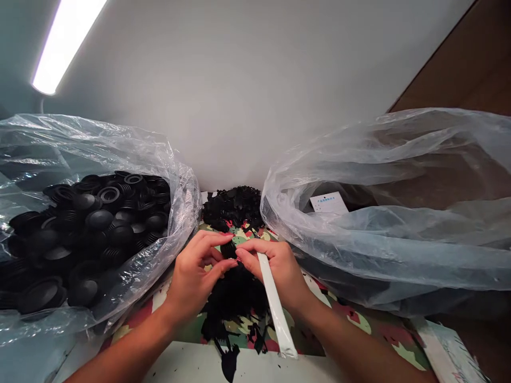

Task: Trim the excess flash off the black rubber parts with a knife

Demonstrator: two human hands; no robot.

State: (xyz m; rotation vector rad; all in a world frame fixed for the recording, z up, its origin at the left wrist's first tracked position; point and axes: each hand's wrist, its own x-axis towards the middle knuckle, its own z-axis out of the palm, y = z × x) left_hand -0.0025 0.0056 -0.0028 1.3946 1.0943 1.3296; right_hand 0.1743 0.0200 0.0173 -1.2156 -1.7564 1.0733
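Note:
My left hand (197, 263) holds a small black ribbed rubber part (228, 249) between its thumb and fingers. Close against that part, my right hand (277, 266) has its thumb and forefinger pinched together at the right edge. A long, flat stick-like tool wrapped in white (276, 311) is gripped in the same hand and slants down toward me; its working end is hidden by the fingers. Under both hands lies a heap of thin black rubber scraps (241, 295), on a camouflage-patterned cloth (315, 340).
To the left, a clear plastic bag (186, 197) gapes over many round black rubber parts (99, 219). Another clear bag (379, 239) stands open at the right with a white printed card (329, 203) in it. More black scraps (235, 206) are piled by the wall.

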